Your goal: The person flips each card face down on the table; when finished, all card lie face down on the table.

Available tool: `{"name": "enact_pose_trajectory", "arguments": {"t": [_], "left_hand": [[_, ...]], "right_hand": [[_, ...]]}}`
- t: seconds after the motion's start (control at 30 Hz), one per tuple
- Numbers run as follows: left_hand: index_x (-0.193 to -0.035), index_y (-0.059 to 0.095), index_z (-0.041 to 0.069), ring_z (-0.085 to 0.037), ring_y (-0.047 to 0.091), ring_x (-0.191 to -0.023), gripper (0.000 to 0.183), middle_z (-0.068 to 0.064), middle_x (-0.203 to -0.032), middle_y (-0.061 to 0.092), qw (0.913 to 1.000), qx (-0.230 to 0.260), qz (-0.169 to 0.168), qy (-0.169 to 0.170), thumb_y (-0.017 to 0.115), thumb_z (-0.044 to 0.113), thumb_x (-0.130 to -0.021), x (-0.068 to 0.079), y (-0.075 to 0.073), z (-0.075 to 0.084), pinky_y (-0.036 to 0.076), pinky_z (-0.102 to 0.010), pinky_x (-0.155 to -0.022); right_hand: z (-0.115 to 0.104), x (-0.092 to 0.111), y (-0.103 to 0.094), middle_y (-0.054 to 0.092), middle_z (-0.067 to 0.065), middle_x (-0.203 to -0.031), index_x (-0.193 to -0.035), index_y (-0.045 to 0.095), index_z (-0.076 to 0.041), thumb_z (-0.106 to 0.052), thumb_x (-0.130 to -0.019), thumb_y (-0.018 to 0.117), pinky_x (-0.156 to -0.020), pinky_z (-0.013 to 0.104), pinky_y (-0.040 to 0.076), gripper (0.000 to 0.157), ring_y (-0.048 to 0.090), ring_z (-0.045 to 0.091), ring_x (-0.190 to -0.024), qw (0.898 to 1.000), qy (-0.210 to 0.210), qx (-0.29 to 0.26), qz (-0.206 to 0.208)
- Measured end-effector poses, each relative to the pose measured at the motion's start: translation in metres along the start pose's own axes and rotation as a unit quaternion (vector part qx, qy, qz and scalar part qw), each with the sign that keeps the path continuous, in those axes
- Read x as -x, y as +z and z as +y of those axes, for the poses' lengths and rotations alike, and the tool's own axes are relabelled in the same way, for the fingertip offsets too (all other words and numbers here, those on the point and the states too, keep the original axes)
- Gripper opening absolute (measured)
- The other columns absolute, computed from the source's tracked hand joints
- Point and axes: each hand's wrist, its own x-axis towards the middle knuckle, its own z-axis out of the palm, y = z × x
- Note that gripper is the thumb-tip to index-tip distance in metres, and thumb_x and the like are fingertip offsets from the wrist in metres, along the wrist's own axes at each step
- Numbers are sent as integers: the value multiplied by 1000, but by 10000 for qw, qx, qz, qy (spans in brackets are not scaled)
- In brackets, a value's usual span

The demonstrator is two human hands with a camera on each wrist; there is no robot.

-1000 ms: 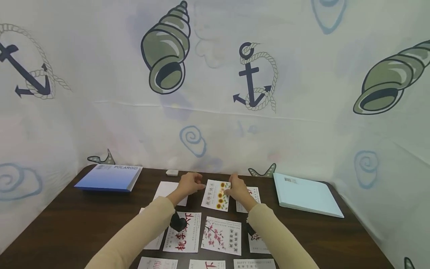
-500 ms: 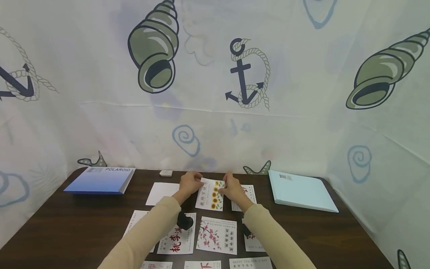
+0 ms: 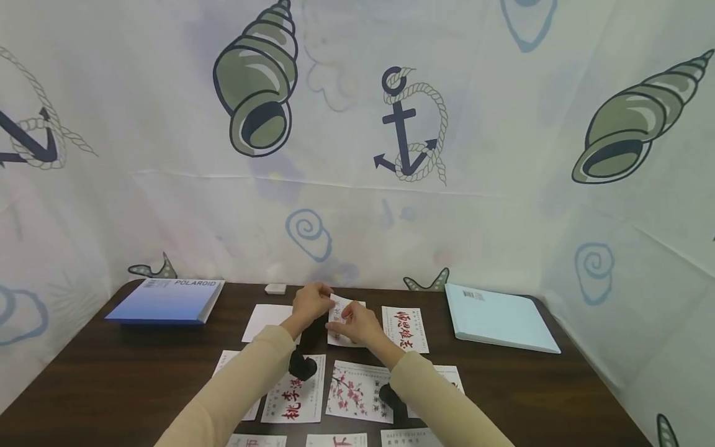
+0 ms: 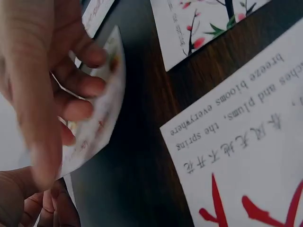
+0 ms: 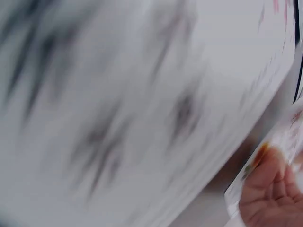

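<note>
A white card with sunflowers and lettering [image 3: 339, 304] is between my hands near the back of the table. My left hand [image 3: 311, 302] pinches its upper left corner. My right hand [image 3: 357, 323] lies across the card's front, thumb and fingers gripping towards its left edge and covering the sunflowers. In the left wrist view the card [image 4: 106, 118] is tilted and slightly bowed, with the left hand's fingers [image 4: 80, 106] curled beside it. The right wrist view is blurred; a hand [image 5: 270, 189] shows there against the sunflower card.
Other cards lie in rows, including a blossom card [image 3: 357, 391], a red-lettered card [image 3: 404, 329] on the right and a blank white card [image 3: 268, 321] on the left. A blue Polaroid box [image 3: 167, 301], a pale blue box [image 3: 499, 318] and a small white block [image 3: 275, 288] stand farther back.
My right hand has moved left from the card's right edge across its front, hiding the sunflowers and uncovering the red-lettered card. The left hand stays near the card's upper left corner.
</note>
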Motion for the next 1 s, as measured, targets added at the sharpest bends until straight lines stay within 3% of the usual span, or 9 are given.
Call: {"name": "enact_pose_trajectory", "arguments": {"t": [0.1, 0.23, 0.33, 0.43, 0.57, 0.63, 0.77, 0.9, 1.0], "left_hand": [[-94, 68, 7, -21, 62, -78, 22, -5, -83, 70, 10000, 69, 26, -22, 66, 11, -72, 1, -2, 4, 46, -40, -77], [-97, 68, 6, -13, 63, -70, 19, -5, -84, 70, 9973, 732, -89, -65, 65, 13, -79, 3, -4, 9, 49, -33, -77], [-105, 66, 0, -10, 64, -68, 21, -11, -88, 69, 9834, 1766, -396, -139, 60, 13, -90, 5, -5, 11, 54, -28, -72], [-119, 58, -5, -18, 67, -76, 30, -21, -102, 66, 9623, 2529, -978, -204, 53, 12, -95, 7, -7, 7, 56, -32, -72], [-133, 46, -7, -33, 65, -97, 42, -27, -123, 56, 9492, 2628, -1699, -330, 50, 16, -98, 10, -8, -1, 53, -40, -83], [-135, 43, -6, -37, 62, -104, 45, -28, -127, 53, 9460, 2633, -1828, -475, 51, 18, -97, 11, -8, -4, 51, -42, -86], [-131, 48, -5, -35, 63, -102, 46, -26, -123, 57, 9566, 2361, -1567, -673, 59, 18, -93, 13, -10, -8, 52, -42, -85], [-120, 59, -3, -27, 66, -88, 44, -19, -106, 67, 9849, 1404, -915, -444, 71, 15, -82, 16, -12, -9, 55, -36, -75], [-113, 63, -1, -24, 66, -82, 43, -13, -95, 70, 9975, 443, -540, -135, 76, 18, -77, 20, -11, -10, 53, -35, -69]], "right_hand": [[-9, 3, 7, 56, 9, -84, -101, 51, -1, -40, -78, 74, -57, 30, 39, 51, 47, 18, -68, 9995, 241, 222, -2], [-13, 6, 8, 56, 8, -80, -103, 50, 2, -24, -81, 70, -54, 28, 44, 39, 52, 17, -64, 9997, 172, 55, 146], [-14, 8, 3, 58, 7, -78, -106, 51, 3, -10, -84, 63, -52, 26, 51, 28, 57, 14, -57, 9985, 39, -526, 170], [-16, 11, -5, 59, 10, -78, -109, 53, 5, -1, -86, 59, -51, 28, 54, 25, 57, 12, -58, 9921, -211, -1192, 324], [-17, 15, -15, 61, 20, -88, -114, 53, 7, 3, -88, 56, -57, 34, 56, 26, 59, 18, -74, 9766, -396, -2059, 484], [-17, 17, -18, 60, 24, -94, -118, 52, 8, 3, -90, 54, -61, 38, 56, 28, 62, 25, -82, 9666, -322, -2505, 444], [-14, 20, -22, 58, 23, -93, -122, 50, 8, 3, -91, 53, -65, 41, 56, 32, 63, 30, -86, 9551, -28, -2926, 472], [-8, 21, -21, 54, 12, -78, -120, 50, 10, 5, -86, 59, -59, 38, 56, 36, 62, 25, -70, 9607, 364, -2644, 758], [-2, 21, -17, 56, 10, -75, -119, 49, 8, 4, -83, 64, -54, 33, 55, 39, 60, 19, -58, 9680, 739, -2232, 878]]}}
